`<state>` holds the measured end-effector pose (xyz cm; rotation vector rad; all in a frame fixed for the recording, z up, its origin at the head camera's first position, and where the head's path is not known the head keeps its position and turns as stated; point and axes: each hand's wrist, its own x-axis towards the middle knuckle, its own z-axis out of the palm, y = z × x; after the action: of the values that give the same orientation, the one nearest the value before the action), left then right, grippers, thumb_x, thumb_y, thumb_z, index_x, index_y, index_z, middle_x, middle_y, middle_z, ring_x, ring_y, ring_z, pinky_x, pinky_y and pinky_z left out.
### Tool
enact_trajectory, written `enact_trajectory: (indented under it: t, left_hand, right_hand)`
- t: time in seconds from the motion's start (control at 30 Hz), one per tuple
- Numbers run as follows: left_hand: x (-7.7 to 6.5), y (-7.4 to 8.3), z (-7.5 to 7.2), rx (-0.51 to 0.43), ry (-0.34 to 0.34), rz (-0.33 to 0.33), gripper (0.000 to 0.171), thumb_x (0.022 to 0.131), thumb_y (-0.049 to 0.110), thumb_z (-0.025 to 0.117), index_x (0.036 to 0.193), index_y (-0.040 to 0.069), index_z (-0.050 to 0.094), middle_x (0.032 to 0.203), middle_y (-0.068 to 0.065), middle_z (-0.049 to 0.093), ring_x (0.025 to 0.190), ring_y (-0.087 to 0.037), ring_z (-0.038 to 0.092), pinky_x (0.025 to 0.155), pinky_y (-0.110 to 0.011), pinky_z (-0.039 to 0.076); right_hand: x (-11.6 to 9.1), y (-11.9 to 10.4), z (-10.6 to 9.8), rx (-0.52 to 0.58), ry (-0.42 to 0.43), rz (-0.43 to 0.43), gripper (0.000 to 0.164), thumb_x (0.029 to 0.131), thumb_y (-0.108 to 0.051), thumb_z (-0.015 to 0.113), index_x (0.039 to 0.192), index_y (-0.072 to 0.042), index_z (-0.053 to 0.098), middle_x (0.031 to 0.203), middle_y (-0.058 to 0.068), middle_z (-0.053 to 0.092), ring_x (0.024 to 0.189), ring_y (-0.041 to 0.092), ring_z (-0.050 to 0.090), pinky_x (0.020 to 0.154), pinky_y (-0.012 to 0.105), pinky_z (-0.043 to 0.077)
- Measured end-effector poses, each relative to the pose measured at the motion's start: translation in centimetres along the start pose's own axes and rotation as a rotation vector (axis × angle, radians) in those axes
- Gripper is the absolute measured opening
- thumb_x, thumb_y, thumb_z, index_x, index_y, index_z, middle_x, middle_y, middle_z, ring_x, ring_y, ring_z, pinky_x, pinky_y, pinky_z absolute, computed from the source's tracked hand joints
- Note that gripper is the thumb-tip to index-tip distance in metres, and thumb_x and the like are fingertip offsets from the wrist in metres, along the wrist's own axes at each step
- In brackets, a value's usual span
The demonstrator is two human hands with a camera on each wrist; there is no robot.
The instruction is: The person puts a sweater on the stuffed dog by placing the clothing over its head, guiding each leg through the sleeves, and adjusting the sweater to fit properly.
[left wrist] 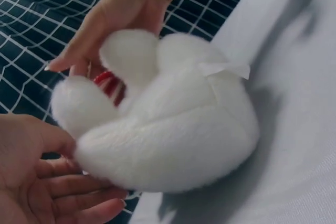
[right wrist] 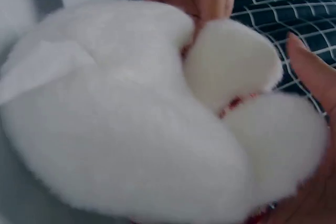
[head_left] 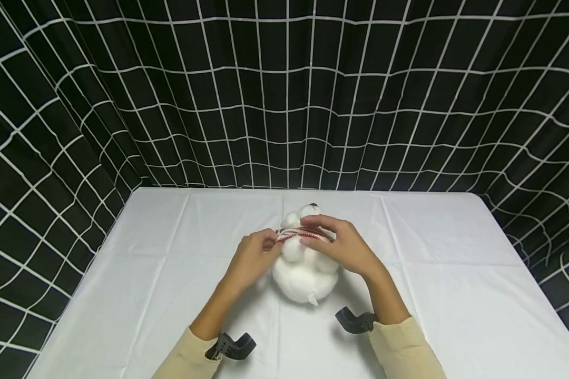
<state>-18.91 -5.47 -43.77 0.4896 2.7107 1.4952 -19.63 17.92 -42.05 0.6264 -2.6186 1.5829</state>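
A white plush toy (head_left: 303, 281) sits mid-table, its dark nose (head_left: 314, 205) on the far side and a small white tag (head_left: 313, 300) on the near side. Round its neck runs a red-and-white scarf (head_left: 296, 233), mostly hidden behind the plush in both wrist views. My left hand (head_left: 252, 257) pinches the scarf at its left end with thumb and forefinger; the other fingers (left wrist: 79, 203) stay loosely extended beside the toy. From the right, my right hand (head_left: 348, 245) holds the scarf, forefinger above it and thumb along its lower edge.
White cloth covers the table (head_left: 194, 295), with fold creases across it. Black curtains (head_left: 284, 95) with a white grid hang behind and at both sides. A dark wrist mount (head_left: 237, 346) is on the left wrist, another wrist mount (head_left: 355, 320) on the right.
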Motion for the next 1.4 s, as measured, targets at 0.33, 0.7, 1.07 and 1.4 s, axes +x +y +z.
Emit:
enact_trajectory:
  t: [0.33, 0.7, 1.07, 1.4]
  left_hand:
    - [0.1, 0.3, -0.6, 0.027, 0.016, 0.053, 0.010, 0.097, 0.018, 0.059, 0.098, 0.018, 0.069, 0.099, -0.002, 0.077, 0.101, -0.023, 0.072, 0.091, -0.046, 0.054]
    - [0.0, 1.2, -1.2, 0.060, 0.102, 0.107, 0.013, 0.092, 0.018, 0.058, 0.092, 0.020, 0.070, 0.097, 0.004, 0.075, 0.091, -0.013, 0.069, 0.073, -0.031, 0.056]
    - [-0.6, 1.7, -1.2, 0.244, 0.102, 0.323, 0.013, 0.090, 0.018, 0.057, 0.092, 0.021, 0.069, 0.090, 0.012, 0.062, 0.081, -0.012, 0.063, 0.069, -0.029, 0.051]
    - [-0.8, 1.9, -0.7, 0.281, 0.033, 0.429, 0.014, 0.091, 0.016, 0.058, 0.096, 0.022, 0.070, 0.104, 0.010, 0.065, 0.094, -0.008, 0.059, 0.079, -0.034, 0.052]
  right_hand:
    - [0.2, -0.5, 1.1, 0.011, -0.006, 0.073, 0.056, 0.081, -0.024, 0.087, 0.129, -0.003, 0.067, 0.127, 0.008, 0.069, 0.120, 0.025, 0.063, 0.101, 0.045, 0.049]
    - [0.6, -0.9, 2.9, -0.118, 0.135, 0.083, 0.051, 0.079, -0.030, 0.088, 0.122, -0.009, 0.072, 0.116, 0.006, 0.073, 0.106, 0.022, 0.067, 0.088, 0.040, 0.053]
    - [0.6, -1.5, 4.2, -0.311, 0.261, 0.091, 0.039, 0.075, -0.023, 0.088, 0.110, -0.013, 0.077, 0.091, 0.000, 0.075, 0.086, 0.019, 0.069, 0.074, 0.042, 0.053]
    - [0.5, -1.0, 5.7, -0.528, 0.465, 0.072, 0.020, 0.077, -0.016, 0.082, 0.096, -0.010, 0.078, 0.076, 0.001, 0.068, 0.070, 0.021, 0.064, 0.060, 0.042, 0.052]
